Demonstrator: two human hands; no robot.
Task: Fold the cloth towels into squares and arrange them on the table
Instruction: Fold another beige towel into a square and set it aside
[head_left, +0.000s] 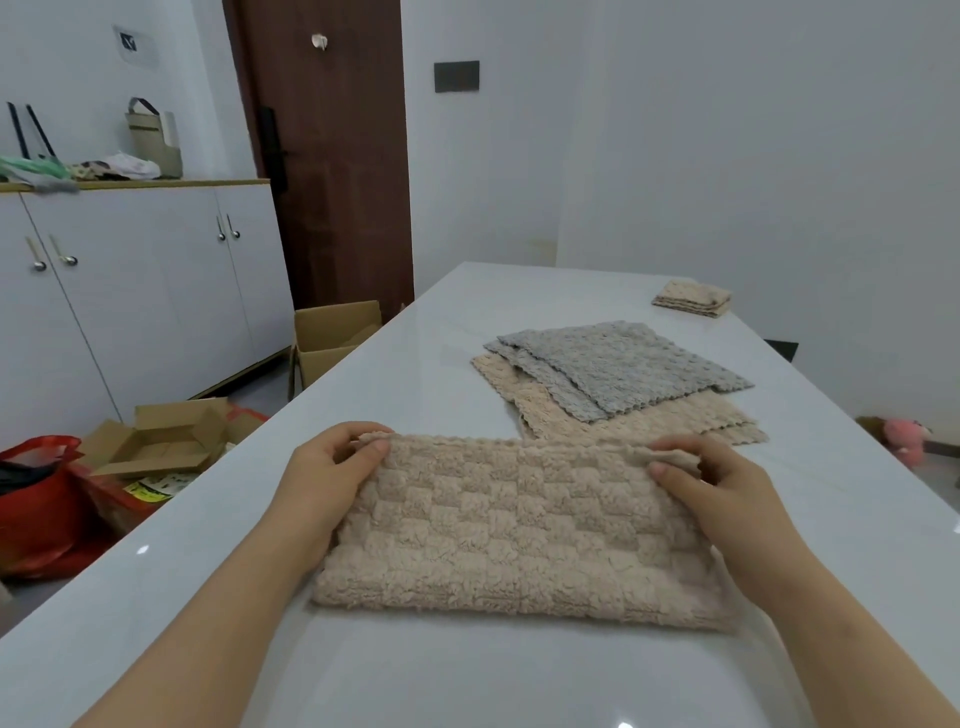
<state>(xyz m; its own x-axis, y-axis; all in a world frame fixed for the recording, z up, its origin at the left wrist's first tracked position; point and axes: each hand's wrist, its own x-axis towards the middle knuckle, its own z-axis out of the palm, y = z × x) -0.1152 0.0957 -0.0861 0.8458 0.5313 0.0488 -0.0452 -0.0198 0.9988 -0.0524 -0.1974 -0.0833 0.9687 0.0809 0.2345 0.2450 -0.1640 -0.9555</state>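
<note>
A beige fluffy towel (514, 530), folded in half into a long rectangle, lies on the white table (415, 364) right in front of me. My left hand (332, 467) pinches its far left corner. My right hand (722, 488) pinches its far right corner. Behind it sits a loose pile of unfolded towels: grey towels (623, 364) on top of beige towels (545, 410). A small folded beige square (693, 299) rests at the far right of the table.
Open cardboard boxes (332, 338) and a red bag (41, 499) stand on the floor left of the table. A white cabinet (145, 291) lines the left wall beside a brown door (332, 156). A pink toy (906, 441) lies on the floor at right.
</note>
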